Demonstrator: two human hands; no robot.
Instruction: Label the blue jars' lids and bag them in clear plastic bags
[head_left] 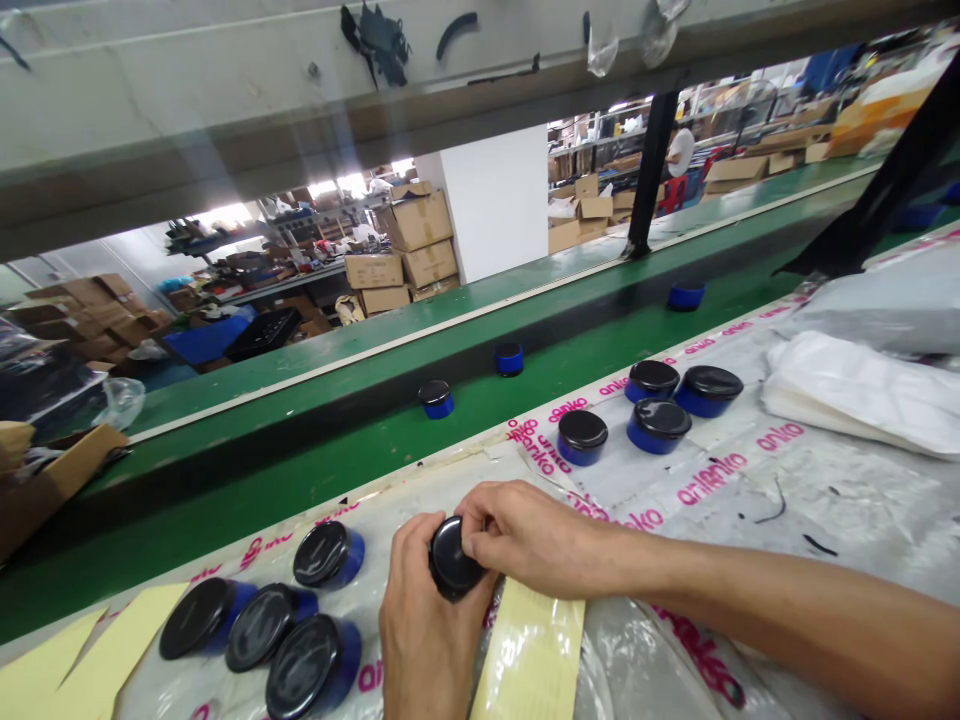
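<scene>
A round jar with a glossy black lid (454, 557) is held just above the work surface, close to me. My left hand (429, 615) wraps round its side from below and hides most of its body. Thumb and bent fingers of my right hand (510, 530) press on the right edge of the lid; whether they pinch something small there is hidden. To the left stand several blue jars with black lids (322, 555). Another group of such jars (654, 426) is farther off to the right. A yellow paper sheet (532, 650) lies under my right wrist.
Beyond the plastic-covered table (750, 520) runs a green conveyor belt (360, 440) carrying a few blue jars (509, 360). More yellow sheets (124, 650) lie at left, a white cloth-like stack (862, 390) at right. A grey beam (225, 110) crosses overhead. One person (681, 150) sits far back.
</scene>
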